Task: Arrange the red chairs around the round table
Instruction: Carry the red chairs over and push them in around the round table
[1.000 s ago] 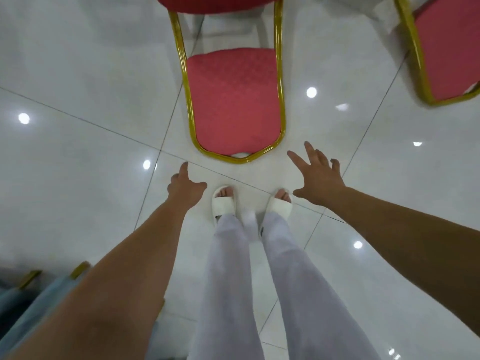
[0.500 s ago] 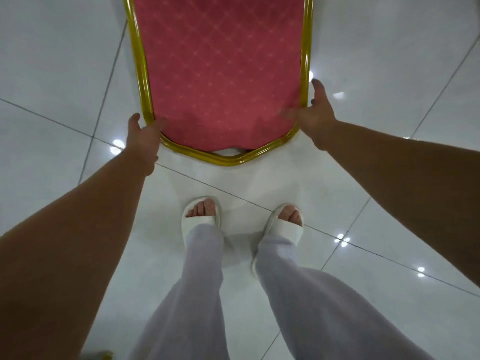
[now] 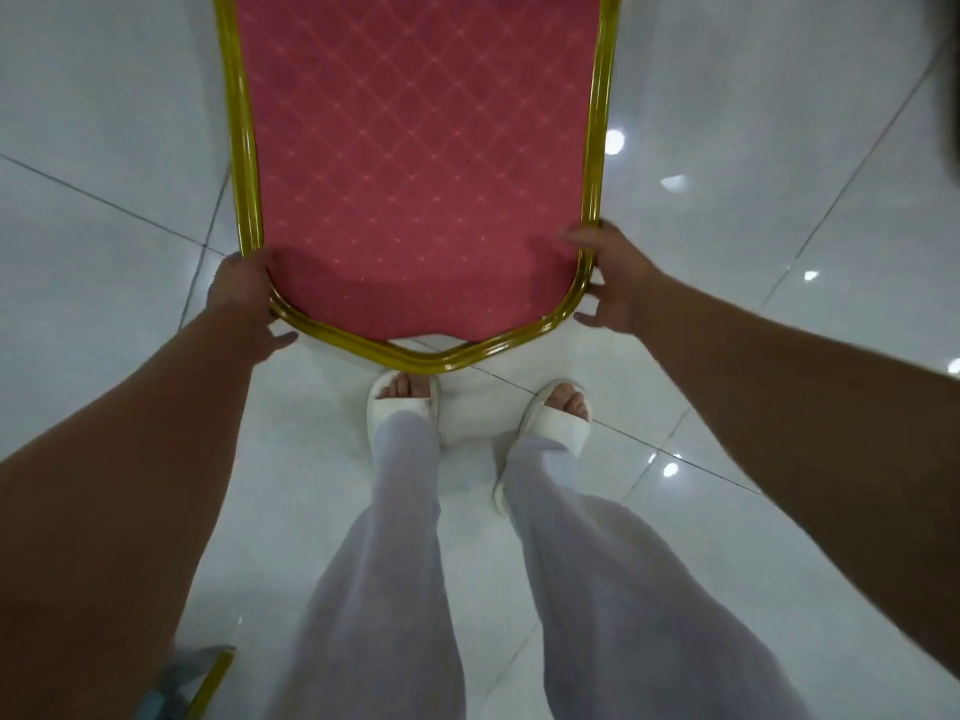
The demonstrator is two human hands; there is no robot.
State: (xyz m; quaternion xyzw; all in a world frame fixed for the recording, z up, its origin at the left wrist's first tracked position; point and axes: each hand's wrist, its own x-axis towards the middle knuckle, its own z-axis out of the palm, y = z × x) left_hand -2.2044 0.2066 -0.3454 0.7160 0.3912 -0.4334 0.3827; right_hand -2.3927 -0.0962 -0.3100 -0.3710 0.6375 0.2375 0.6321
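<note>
Head view, looking straight down. We list:

- Chair: we see its red, diamond-patterned back from above, edged by a gold frame. It stands just in front of our feet. The seat and legs are hidden beneath the back.
- Table: not in view, so we cannot tell how near the chair is to its place.
- Left hand: wrapped round the frame's near left corner, fingers curled about the rail.
- Right hand: clasps the near right corner, thumb on the red fabric, fingers behind the rail. Both hands hold the chair by its top only.
- Slippers: white and open-toed. The left one lies just below the top rail in this view.
- Floor: glossy white tile showing lamp reflections.
- Gold-edged item, lower left: possibly another chair, but too little shows to say.

Hazards, as we judge them:

- Our bare toes sit close to the chair, so a rear leg pulled back or set down carelessly could strike them.
- Held only at the top, the chair may tip or swing when lifted, and the smooth frame could slip in our palms.
- Dragging the chair could scrape the tile, and slippers may slide on so polished a floor.
- With the legs unseen, one could catch on something, and a step backward could meet the gold-edged item.
</note>
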